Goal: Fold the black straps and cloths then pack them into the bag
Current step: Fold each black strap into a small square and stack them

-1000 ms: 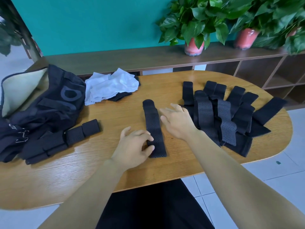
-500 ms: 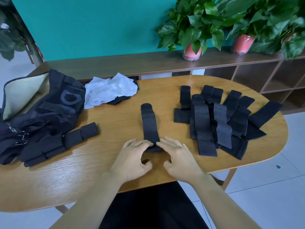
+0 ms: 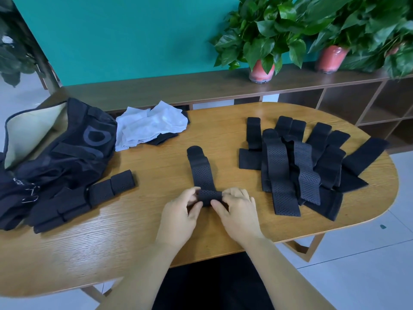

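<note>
Near edge of table (image 3: 125, 249): both hands on the near end of one strap (image 3: 202, 173). Left hand (image 3: 178, 218) pinches the left side of the turned-over end w/ thumb + fingers; right hand (image 3: 238, 214) pinches the right side the same way. Near end looks curled up into a small roll, prob. the first turn of a fold/roll, so a grip on each side keeps it square while it goes. Rest of strap lies flat, pointing away from the person, rounded tip at far end; flat run gives room to roll fwd.

To the left, folded straps (image 3: 89, 195) sit in a row touching the bag (image 3: 60, 157), prob. staged there for packing. Bag lies open at the far left, light lining showing.

To the right, pile (image 3: 297, 166) of unfolded straps, overlapping, well apart from the hands; lots left, so task is early to mid.

Further back, white cloths (image 3: 152, 124) bunched over a black cloth (image 3: 163, 138), not yet folded.
</note>
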`<action>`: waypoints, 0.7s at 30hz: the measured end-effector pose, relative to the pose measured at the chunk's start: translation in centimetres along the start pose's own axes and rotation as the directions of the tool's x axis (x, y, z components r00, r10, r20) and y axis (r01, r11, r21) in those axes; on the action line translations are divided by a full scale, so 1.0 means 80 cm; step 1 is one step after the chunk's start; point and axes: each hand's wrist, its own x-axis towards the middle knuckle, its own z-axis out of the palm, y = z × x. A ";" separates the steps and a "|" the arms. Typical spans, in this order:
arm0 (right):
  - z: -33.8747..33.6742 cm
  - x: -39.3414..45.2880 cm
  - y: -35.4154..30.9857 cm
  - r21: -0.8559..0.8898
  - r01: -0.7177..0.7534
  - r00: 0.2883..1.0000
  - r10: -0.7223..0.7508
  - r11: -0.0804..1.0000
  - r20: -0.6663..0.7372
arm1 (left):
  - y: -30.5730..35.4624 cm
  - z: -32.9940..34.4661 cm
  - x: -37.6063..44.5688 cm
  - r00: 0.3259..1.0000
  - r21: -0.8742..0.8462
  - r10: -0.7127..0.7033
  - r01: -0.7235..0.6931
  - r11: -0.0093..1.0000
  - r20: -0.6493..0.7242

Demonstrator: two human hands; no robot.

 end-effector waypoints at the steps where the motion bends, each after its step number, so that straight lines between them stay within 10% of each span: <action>1: 0.002 0.001 -0.001 -0.004 -0.016 1.000 0.016 1.000 -0.016 | 0.001 0.002 0.001 0.999 -0.025 -0.019 0.018 1.000 -0.037; 10: 0.023 0.006 -0.007 -0.097 -0.128 0.964 0.101 0.987 -0.248 | 0.009 0.018 -0.001 0.984 -0.060 -0.096 0.088 0.994 -0.149; 21: 0.023 0.021 -0.015 -0.175 -0.139 0.972 0.100 0.975 -0.212 | -0.004 0.024 0.009 0.994 0.113 0.032 -0.020 0.993 -0.104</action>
